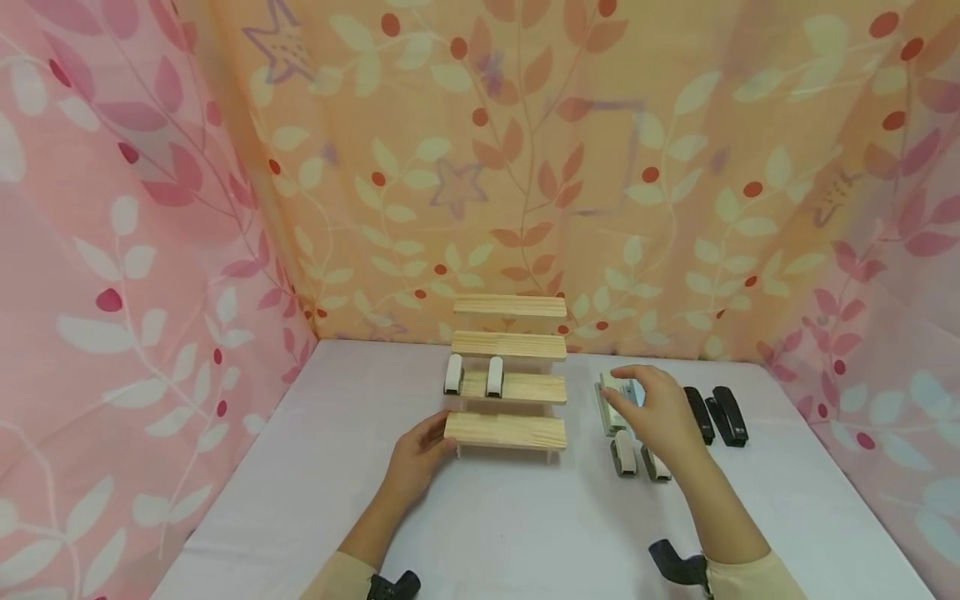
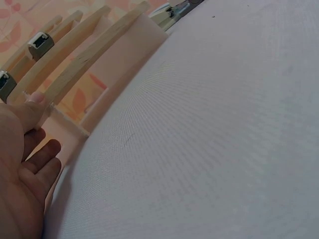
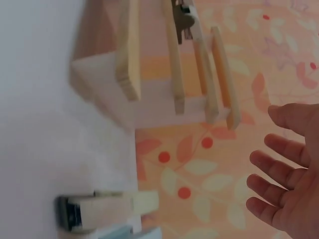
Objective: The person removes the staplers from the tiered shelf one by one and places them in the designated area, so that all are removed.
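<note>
My left hand [image 1: 417, 458] grips the left end of the lowest board of a stepped wooden shelf [image 1: 506, 431], its thumb at the front edge. In the left wrist view the other fingers curl loosely below the board. Two white staplers, one at the left end [image 1: 453, 374] and one nearer the middle [image 1: 495, 377], sit on the second board from the bottom. My right hand [image 1: 660, 412] is held above the staplers right of the shelf, fingers apart and nothing between them. Under and beside it are a pale green stapler [image 1: 610, 410] and a white stapler [image 1: 623, 455].
Another white stapler [image 1: 658, 467] lies partly behind the right wrist. A light blue stapler [image 1: 636, 392] is mostly hidden by the hand. Black staplers [image 1: 730, 415] lie farther right. White cloth covers the table [image 1: 330, 417]; patterned curtains [image 1: 525, 167] stand behind and at both sides.
</note>
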Demonstrator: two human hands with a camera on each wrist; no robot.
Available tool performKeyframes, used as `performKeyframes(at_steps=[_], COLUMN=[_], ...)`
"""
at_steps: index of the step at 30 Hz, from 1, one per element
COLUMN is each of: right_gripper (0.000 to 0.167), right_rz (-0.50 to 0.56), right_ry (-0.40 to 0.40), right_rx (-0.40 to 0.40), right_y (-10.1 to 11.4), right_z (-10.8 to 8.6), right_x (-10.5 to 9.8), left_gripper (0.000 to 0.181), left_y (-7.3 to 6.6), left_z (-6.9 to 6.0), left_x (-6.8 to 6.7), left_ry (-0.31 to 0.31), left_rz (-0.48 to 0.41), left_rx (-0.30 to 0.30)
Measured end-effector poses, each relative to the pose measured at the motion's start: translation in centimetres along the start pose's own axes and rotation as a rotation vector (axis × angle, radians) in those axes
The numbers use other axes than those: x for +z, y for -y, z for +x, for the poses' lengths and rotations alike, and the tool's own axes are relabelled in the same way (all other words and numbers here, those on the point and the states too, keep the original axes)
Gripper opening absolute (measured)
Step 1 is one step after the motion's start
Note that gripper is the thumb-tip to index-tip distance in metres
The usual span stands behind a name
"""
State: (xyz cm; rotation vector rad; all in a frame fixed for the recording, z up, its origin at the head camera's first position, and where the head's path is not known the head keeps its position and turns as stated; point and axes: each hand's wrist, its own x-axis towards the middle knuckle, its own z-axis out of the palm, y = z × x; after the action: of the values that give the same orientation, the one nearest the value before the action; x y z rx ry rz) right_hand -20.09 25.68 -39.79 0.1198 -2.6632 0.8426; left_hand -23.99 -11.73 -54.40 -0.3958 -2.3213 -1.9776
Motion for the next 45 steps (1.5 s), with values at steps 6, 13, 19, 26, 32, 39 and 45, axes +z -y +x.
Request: performKeyframes(at_steps=[6, 13, 19, 26, 32, 39, 45], right_gripper=[0.047, 0.048, 0.048, 0.04, 0.04, 0.043, 0.043], right_rz=[0.137, 0.212, 0.255, 0.342, 0.348, 0.349, 0.352], right_ry=[0.004, 0.017, 0.052, 0.003, -0.017, -0.039, -0.041], right_rx=[-0.034, -0.084, -0.072, -0.09, -0.113, -0.098, -0.09], right_y=[2.1, 4.5, 6.0, 6.5, 6.3, 6.8, 7.1], right_z=[1.4, 2.1, 2.4, 2.8, 3.1, 3.4, 3.5], right_x=[1.9, 4.2, 6.2, 9.1, 11.5, 12.9, 13.7], left_gripper=[0.06, 0.059, 0.059, 0.061, 0.06, 0.06, 0.058], left_y=[0.1, 0.2, 0.3, 0.3, 0.3, 0.2, 0.1], left_z=[0.0, 0.1, 0.1, 0.0, 0.0, -0.1, 0.0], left_x=[0.0, 0.0, 0.0, -0.2, -0.2, 0.0, 0.1], left_ry=[0.001, -0.008, -0.016, -0.011, -0.009, -0.014, -0.017], left_rz=[-0.002, -0.031, -0.04, -0.013, -0.009, -0.029, -0.046], left_rx=[0.006, -0.013, -0.001, -0.012, -0.013, -0.014, -0.012])
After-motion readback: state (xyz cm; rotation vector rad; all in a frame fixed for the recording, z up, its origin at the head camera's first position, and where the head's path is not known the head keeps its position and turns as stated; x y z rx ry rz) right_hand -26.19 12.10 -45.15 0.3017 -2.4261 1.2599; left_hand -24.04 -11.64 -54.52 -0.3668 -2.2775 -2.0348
